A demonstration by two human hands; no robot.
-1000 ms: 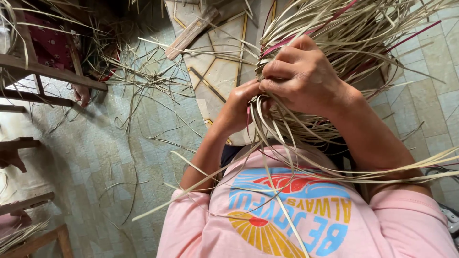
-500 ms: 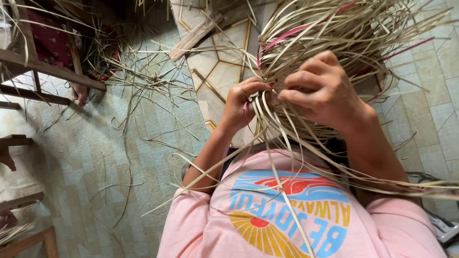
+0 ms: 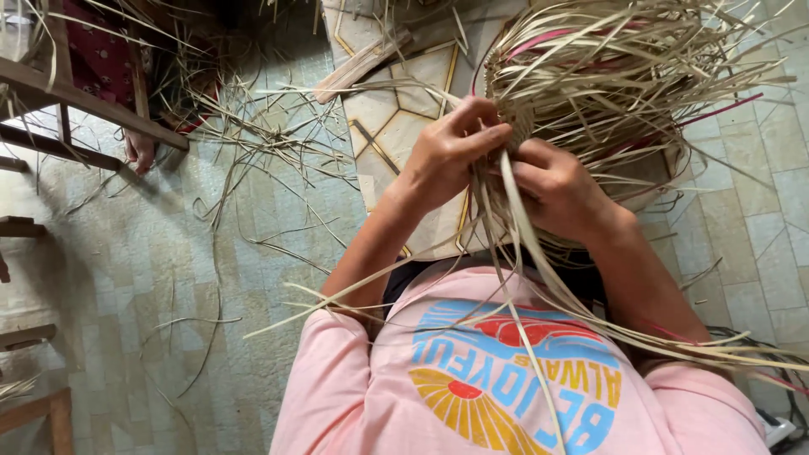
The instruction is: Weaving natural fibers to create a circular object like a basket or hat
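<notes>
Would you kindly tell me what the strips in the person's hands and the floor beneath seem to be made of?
The pale strips look like dried plant fibre, perhaps reed or palm leaf: flat, matte, straw-coloured, springy, with some dyed pink. The floor appears to be glazed tile, judging by its square grid lines.

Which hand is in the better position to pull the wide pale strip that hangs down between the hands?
Probably the right hand: the wide pale strip runs right beside its fingers, while the left hand pinches the woven strips higher up.

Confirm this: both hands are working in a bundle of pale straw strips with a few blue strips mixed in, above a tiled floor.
One detail is wrong: the coloured strips in the bundle of pale straw strips are pink-red, not blue. The head view shows it. The left hand and right hand are both in the bundle, above the tiled floor.
</notes>
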